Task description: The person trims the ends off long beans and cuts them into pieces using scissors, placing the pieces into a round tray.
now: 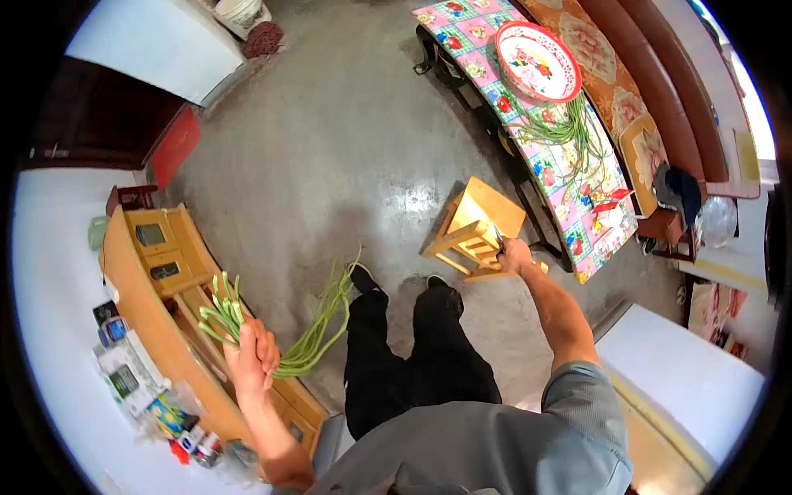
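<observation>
My left hand is closed round a bunch of long green beans. Their cut-looking ends stick out above my fist, and the long ends droop to the right over the floor. Closed as well, my right hand grips a small metal tool that looks like scissors, mostly covered by my fingers. That hand is in front of a wooden chair; whether it touches the chair, I cannot tell. More long beans lie on the table beside a red-rimmed enamel basin.
A low table with a flowered cloth stands at the upper right, before a sofa. On the left is a wooden cabinet with packets and bottles on it. A white-topped unit is at the lower right. Grey floor lies ahead.
</observation>
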{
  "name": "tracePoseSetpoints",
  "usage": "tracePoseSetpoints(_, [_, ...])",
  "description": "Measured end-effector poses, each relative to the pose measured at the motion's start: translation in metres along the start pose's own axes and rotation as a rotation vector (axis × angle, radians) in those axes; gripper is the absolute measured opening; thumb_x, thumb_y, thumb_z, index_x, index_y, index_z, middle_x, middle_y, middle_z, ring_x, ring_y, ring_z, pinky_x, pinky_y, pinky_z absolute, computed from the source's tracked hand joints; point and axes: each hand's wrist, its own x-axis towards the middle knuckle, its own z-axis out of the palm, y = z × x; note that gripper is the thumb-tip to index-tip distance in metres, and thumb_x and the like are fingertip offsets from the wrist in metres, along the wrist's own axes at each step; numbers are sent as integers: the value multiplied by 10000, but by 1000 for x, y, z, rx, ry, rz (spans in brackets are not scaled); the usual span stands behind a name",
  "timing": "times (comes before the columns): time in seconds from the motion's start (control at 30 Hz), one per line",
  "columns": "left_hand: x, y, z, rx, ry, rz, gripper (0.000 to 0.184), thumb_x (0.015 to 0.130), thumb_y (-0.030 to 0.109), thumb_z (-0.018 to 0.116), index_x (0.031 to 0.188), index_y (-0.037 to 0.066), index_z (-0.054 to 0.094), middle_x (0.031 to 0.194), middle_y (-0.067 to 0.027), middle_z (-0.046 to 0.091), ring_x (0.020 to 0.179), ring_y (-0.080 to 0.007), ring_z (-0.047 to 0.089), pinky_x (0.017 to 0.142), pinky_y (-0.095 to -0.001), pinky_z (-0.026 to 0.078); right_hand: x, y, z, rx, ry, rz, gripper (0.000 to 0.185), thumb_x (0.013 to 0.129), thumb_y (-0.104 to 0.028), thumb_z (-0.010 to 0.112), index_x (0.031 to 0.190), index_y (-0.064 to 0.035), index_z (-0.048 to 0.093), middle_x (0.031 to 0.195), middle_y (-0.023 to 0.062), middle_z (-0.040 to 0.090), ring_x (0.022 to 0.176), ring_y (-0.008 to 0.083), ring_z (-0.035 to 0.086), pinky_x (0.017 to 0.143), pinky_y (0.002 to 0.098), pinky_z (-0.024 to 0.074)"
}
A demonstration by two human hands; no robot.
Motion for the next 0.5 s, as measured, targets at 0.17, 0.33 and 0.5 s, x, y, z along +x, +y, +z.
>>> tracePoseSetpoints(0.17, [79, 43, -19, 144, -159, -106, 321, 1059, 273, 542, 831, 76, 432, 575, 13, 376, 396, -70, 330, 340, -227, 268, -15, -52, 49, 41, 128, 6, 343, 786, -109, 638, 1127, -106, 672, 912, 220, 710, 879, 415, 683, 768, 512, 541])
tracePoseSetpoints(0.33, [159, 72, 5, 386, -281, -194, 311, 1059, 287, 539, 834, 92, 448, 573, 20, 386, 398, -62, 340, 342, -223, 286, -15, -73, 125, -31, -63, 70, 267, 801, -88, 608, 1062, -117, 659, 917, 186, 724, 854, 370, 707, 763, 492, 552])
tracePoseSetpoints(0.5, [226, 97, 59, 443, -300, -194, 298, 1055, 290, 545, 850, 91, 461, 576, 24, 391, 401, -57, 336, 346, -223, 289, -18, -86, 170, 183, 25, 107, 263, 793, -50, 612, 1041, -112, 672, 925, 160, 720, 890, 363, 699, 783, 484, 540])
